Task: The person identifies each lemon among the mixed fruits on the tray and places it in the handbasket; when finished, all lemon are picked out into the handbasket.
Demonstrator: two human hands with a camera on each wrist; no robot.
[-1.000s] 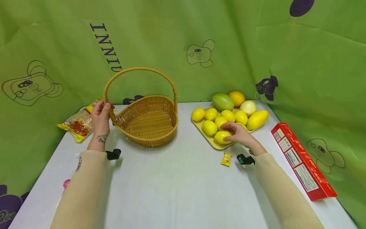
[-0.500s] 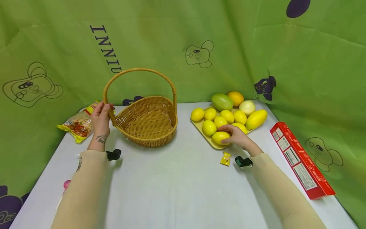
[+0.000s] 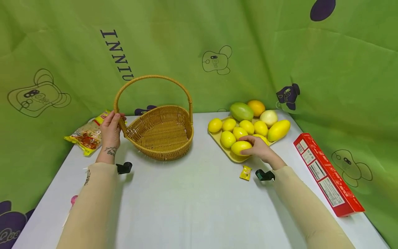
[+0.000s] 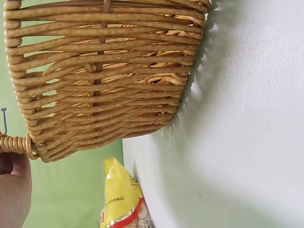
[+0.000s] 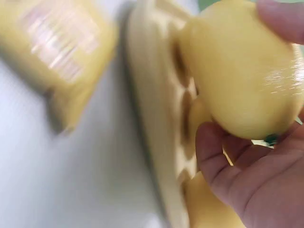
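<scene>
Lemon (image 3: 240, 147) in right hand (image 3: 259, 148) over tray (image 3: 231, 157), left hand (image 3: 111, 129) gripping basket (image 3: 160, 135)

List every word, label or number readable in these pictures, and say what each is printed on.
"INNIU", running downward, cut off below by the basket handle: green backdrop cloth.
Red box: white label panels, print too small to read.
Snack bag: print too small.
Small yellow packet: unreadable.

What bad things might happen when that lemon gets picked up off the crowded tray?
The right hand grips the front lemon, which sits packed against other lemons on the tray. Lifting it may nudge a neighbour so it rolls off the low rim. In the right wrist view only a thumb and fingers wrap the smooth skin, so it might slip. The left hand holds the basket by its handle base; it may tip.
</scene>
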